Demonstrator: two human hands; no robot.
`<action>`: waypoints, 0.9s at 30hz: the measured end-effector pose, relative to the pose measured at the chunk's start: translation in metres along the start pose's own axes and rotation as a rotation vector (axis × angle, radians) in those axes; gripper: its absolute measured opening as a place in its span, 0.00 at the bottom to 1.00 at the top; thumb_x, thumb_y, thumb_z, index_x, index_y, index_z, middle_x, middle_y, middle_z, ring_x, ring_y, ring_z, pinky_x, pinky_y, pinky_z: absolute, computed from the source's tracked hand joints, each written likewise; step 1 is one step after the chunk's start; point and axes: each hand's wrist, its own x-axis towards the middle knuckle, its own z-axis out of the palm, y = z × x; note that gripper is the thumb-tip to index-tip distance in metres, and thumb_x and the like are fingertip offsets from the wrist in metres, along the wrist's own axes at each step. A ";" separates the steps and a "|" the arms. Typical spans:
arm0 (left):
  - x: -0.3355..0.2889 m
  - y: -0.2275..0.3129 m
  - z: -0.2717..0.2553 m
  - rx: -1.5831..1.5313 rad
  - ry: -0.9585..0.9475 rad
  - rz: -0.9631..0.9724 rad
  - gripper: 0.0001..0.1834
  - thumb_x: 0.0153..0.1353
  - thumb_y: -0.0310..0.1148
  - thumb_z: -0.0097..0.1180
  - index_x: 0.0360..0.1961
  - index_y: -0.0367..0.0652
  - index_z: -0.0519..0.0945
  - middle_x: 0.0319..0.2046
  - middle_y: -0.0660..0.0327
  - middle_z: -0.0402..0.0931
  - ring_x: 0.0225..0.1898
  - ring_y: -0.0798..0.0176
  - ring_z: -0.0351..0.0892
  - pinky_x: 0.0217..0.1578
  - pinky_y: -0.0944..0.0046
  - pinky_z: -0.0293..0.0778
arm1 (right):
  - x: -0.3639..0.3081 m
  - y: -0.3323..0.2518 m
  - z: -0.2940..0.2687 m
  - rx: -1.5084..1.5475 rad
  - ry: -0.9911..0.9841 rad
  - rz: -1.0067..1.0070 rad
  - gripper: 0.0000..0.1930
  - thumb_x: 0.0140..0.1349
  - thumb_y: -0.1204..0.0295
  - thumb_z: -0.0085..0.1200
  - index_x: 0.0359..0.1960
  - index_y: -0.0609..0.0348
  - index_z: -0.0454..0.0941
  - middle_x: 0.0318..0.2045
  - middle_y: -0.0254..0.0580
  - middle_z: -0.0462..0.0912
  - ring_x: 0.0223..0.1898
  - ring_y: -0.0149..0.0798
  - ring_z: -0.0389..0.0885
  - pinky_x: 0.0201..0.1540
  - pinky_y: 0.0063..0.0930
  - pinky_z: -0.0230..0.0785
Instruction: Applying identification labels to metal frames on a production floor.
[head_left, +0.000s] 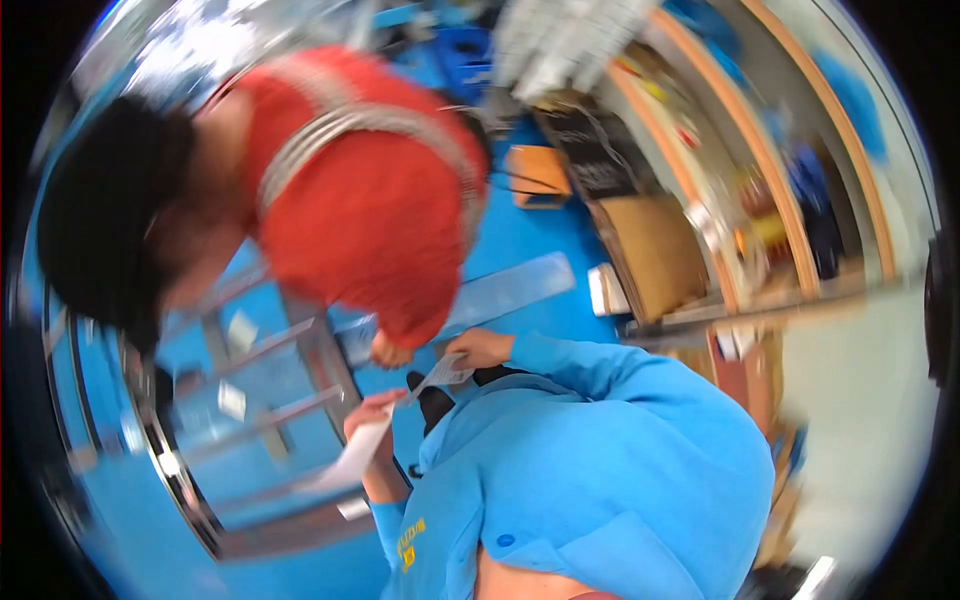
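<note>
The co-worker (370,215) blocks the way ahead of the paper (360,452), and the frame (322,360) is to its left. Past the right grip (482,348), room opens over floor (560,235) toward the brown box (652,255).

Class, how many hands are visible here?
3: the wearer's left hand and right hand holding white paper, and a co-worker's hand at the red sleeve. Another may be hidden.
</note>
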 end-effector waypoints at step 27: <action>0.072 -0.307 0.281 0.599 -0.200 -0.841 0.15 0.61 0.28 0.49 0.48 0.34 0.72 0.40 0.58 0.76 0.38 0.69 0.73 0.41 0.74 0.66 | -0.312 0.141 -0.070 0.954 0.742 -0.002 0.11 0.58 0.69 0.49 0.40 0.61 0.75 0.25 0.36 0.79 0.20 0.29 0.69 0.25 0.23 0.67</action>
